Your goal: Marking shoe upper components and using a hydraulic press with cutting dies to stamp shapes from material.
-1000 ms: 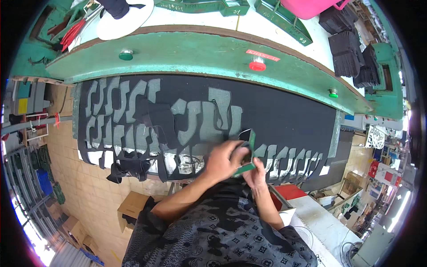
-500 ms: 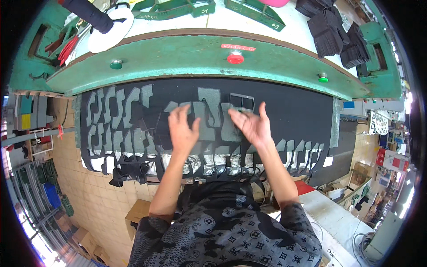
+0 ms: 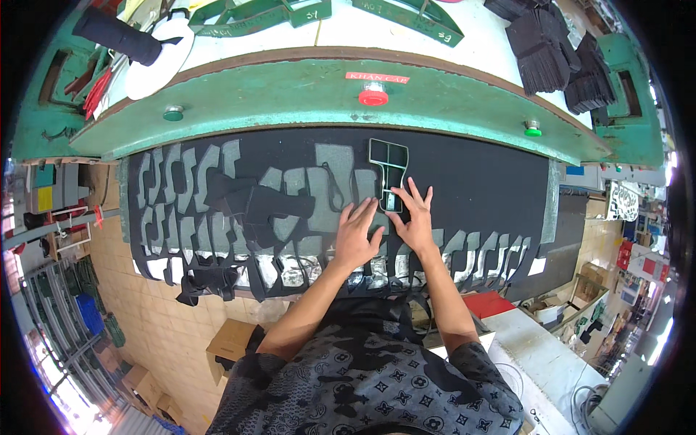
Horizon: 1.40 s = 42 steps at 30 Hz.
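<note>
A metal-framed cutting die [image 3: 387,166] with crossbars lies on the black sheet material [image 3: 478,188], right of several cut-out openings. My right hand [image 3: 415,223] grips the die's near end between thumb and index finger, its other fingers stretched out. My left hand [image 3: 356,241] is open, fingertips at the die's left edge near its lower end. Dark cut pieces [image 3: 279,205] lie loosely overlapped on the sheet to the left. Grey backing shows through rows of cut-outs [image 3: 174,170] at the left and along the near edge.
A green press beam [image 3: 275,90] with a red button [image 3: 373,94] and green buttons spans the far side. Green dies [image 3: 413,20] and stacked black pieces [image 3: 540,47] rest on the white surface behind it. Dark scraps [image 3: 210,283] hang over the near edge.
My left hand has moved right and toward me to the die. My right hand has closed on the die's near end. Dark pieces now lie spread at the left of the sheet.
</note>
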{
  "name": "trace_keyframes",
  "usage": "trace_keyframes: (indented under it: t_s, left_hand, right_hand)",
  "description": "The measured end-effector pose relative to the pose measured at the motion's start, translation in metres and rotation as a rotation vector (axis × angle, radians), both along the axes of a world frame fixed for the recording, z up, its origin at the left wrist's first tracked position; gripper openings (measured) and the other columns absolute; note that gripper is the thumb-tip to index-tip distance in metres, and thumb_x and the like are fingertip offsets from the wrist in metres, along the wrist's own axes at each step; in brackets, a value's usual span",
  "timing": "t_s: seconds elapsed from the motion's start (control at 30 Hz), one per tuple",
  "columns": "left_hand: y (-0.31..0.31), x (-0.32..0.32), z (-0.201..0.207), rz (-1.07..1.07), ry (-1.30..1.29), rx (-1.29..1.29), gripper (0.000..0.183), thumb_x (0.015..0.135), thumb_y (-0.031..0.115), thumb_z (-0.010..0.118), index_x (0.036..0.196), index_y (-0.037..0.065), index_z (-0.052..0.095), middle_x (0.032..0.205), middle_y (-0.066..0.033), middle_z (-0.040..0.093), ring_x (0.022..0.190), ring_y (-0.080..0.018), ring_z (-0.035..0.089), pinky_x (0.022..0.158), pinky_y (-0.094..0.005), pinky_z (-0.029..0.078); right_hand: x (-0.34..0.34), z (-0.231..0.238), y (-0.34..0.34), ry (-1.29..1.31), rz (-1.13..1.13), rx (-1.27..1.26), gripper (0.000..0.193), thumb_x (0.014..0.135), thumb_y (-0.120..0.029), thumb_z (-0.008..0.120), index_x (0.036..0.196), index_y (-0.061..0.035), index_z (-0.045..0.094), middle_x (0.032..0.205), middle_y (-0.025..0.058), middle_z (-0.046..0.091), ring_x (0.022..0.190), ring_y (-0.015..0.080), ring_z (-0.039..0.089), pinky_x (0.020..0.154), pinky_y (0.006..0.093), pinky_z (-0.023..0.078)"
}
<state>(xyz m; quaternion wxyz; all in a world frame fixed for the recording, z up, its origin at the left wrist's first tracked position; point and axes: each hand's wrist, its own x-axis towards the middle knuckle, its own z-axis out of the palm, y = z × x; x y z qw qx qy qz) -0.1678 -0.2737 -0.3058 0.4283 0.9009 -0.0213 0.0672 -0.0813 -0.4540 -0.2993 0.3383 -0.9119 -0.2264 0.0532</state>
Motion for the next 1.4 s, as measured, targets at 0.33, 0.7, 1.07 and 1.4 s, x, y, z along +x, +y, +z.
trace_keyframes:
  t_s: [0.33, 0.7, 1.07, 1.4]
  left_hand:
    - [0.004, -0.002, -0.007, 0.0, -0.043, -0.052, 0.056, 0.091, 0.02, 0.075, 0.141, -0.003, 0.062, 0.138, -0.0194, 0.069, 0.135, -0.0314, 0.062, 0.121, -0.0527, 0.036]
    - [0.006, -0.001, -0.004, -0.014, -0.047, -0.059, 0.055, 0.092, 0.021, 0.076, 0.141, -0.001, 0.064, 0.139, -0.018, 0.07, 0.137, -0.0295, 0.062, 0.122, -0.0518, 0.035]
    - [0.011, -0.007, 0.023, -0.021, -0.094, 0.027, 0.06, 0.095, 0.025, 0.074, 0.147, 0.001, 0.058, 0.14, -0.0203, 0.067, 0.141, -0.0343, 0.055, 0.122, -0.0496, 0.034]
    - [0.037, -0.146, 0.064, 0.071, 0.159, 0.21, 0.053, 0.087, 0.04, 0.083, 0.122, 0.002, 0.071, 0.111, -0.0151, 0.071, 0.112, -0.0353, 0.066, 0.1, -0.0451, 0.051]
  right_hand:
    - [0.0, 0.0, 0.0, -0.054, 0.039, 0.015, 0.063, 0.08, -0.017, 0.087, 0.139, -0.0135, 0.066, 0.143, 0.0198, 0.067, 0.154, 0.0372, 0.042, 0.126, 0.0731, 0.004]
    - [-0.001, -0.002, -0.002, -0.086, 0.056, -0.015, 0.062, 0.083, -0.016, 0.084, 0.141, -0.0099, 0.064, 0.142, 0.0208, 0.066, 0.154, 0.0382, 0.043, 0.126, 0.073, 0.003]
    - [0.007, 0.015, -0.006, -0.108, 0.057, 0.006, 0.075, 0.084, -0.018, 0.085, 0.151, -0.0095, 0.053, 0.154, 0.0201, 0.057, 0.155, 0.0372, 0.04, 0.128, 0.0694, 0.006]
    - [0.12, 0.188, -0.173, 0.034, -0.423, 0.364, 0.06, 0.106, -0.039, 0.069, 0.058, -0.0035, 0.068, 0.055, 0.0039, 0.066, 0.051, 0.008, 0.057, 0.053, 0.0274, 0.046]
